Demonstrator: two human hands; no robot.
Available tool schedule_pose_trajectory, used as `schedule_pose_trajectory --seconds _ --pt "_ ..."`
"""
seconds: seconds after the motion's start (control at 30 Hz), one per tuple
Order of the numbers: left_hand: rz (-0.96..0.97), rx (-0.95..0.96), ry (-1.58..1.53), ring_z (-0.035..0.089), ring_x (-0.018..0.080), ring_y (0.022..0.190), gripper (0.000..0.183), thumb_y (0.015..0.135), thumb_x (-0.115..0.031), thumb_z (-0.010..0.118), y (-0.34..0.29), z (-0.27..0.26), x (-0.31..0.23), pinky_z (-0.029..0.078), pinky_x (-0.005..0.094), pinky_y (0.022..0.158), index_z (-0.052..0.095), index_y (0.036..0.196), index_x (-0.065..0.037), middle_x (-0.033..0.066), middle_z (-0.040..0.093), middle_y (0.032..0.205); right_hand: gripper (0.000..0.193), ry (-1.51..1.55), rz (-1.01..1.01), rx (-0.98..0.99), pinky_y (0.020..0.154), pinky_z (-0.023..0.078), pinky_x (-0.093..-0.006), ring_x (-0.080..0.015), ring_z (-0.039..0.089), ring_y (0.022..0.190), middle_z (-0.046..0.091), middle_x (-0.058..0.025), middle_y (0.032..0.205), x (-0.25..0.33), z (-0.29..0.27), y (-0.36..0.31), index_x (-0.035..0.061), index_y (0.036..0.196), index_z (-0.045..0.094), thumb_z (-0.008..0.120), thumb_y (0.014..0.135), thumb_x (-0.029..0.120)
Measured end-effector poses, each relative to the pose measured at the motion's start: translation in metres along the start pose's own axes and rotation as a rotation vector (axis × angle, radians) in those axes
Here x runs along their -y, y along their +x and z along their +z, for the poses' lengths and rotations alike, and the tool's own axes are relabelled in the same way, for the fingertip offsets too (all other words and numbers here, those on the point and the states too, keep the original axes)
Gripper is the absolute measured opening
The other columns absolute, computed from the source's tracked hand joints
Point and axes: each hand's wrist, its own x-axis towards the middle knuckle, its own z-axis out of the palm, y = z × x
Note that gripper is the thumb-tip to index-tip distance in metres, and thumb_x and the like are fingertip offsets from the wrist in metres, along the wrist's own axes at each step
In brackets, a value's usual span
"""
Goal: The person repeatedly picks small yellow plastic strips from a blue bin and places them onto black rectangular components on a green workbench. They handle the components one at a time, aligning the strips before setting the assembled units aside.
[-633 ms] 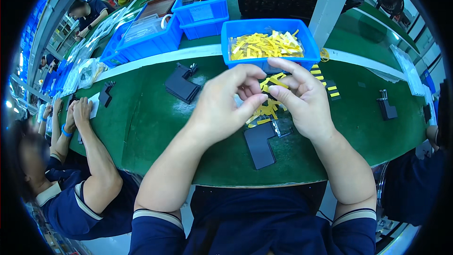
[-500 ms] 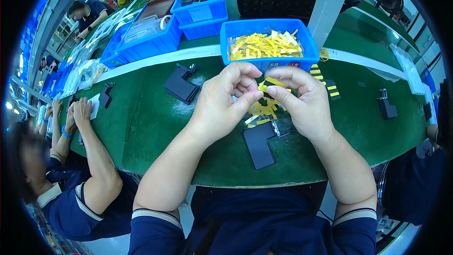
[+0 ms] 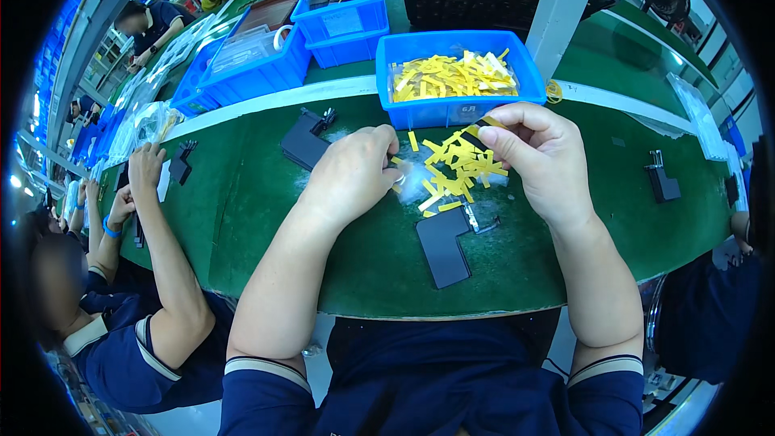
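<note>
Grip of right hand (image 3: pixel 542 160) closed: thumb and fingers pinch one small black-and-yellow strip (image 3: pixel 483 126), lifted above bench (image 3: pixel 266 218). Left hand (image 3: pixel 355 178) curled shut beside loose pile of yellow strips (image 3: pixel 460 169); what it holds, cannot tell. Black flat part (image 3: pixel 444 244) lies near bench edge, just below pile, no strip visible on it. Farther, blue bin (image 3: pixel 452 105) holds many more strips, so work seems far from finished.

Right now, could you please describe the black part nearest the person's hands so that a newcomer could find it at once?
On the green table, look just below the loose pile of yellow strips, between the two hands. There lies a flat black L-shaped part. Unlike the other black parts, it lies nearest the table's front edge.
</note>
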Motion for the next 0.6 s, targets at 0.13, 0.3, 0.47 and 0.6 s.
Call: schedule_pose_trajectory --seconds 0.13,0.3,0.47,0.6 --pt "0.126 -0.12 0.025 0.059 0.0264 0.069 0.036 0.067 -0.024 0.076 -0.01 -0.003 -0.021 0.048 0.0373 0.062 0.058 0.087 -0.001 0.013 0.059 0.079 0.013 -0.001 -0.002 -0.016 0.069 0.049 -0.0225 -0.0081 0.06 0.075 0.066 -0.0049 0.084 -0.001 0.0 0.0 -0.0003 0.092 0.067 0.069 0.08 0.004" --pt "0.291 0.175 0.084 0.06 0.0302 0.073 0.067 0.055 -0.043 0.081 -0.035 0.002 -0.064 0.049 0.0379 0.066 0.057 0.098 0.002 0.0141 0.059 0.08 0.014 -0.058 -0.137 -0.027 0.07 0.05 -0.0235 -0.0111 0.062 0.076 0.066 -0.007 0.089 -0.007 0.004 -0.002 0.0 0.093 0.067 0.067 0.079 0.003" --pt "0.353 0.013 0.049 0.06 0.0309 0.073 0.056 0.061 -0.034 0.08 -0.038 0.008 -0.061 0.049 0.0375 0.065 0.057 0.097 0.001 0.0146 0.059 0.079 0.013 -0.134 -0.239 -0.031 0.071 0.05 -0.0248 -0.0139 0.062 0.076 0.065 -0.0088 0.088 -0.006 0.005 -0.004 0.0001 0.09 0.068 0.068 0.077 0.003" --pt "0.109 0.14 -0.386 0.061 0.0201 0.074 0.032 0.076 -0.02 0.071 -0.025 0.001 -0.051 0.048 0.0309 0.066 0.056 0.097 0.001 0.0113 0.061 0.08 0.012 -0.163 -0.452 -0.051 0.074 0.048 -0.0282 -0.0167 0.061 0.081 0.065 -0.0092 0.086 -0.006 0.005 -0.002 0.0005 0.087 0.069 0.069 0.074 0.003"
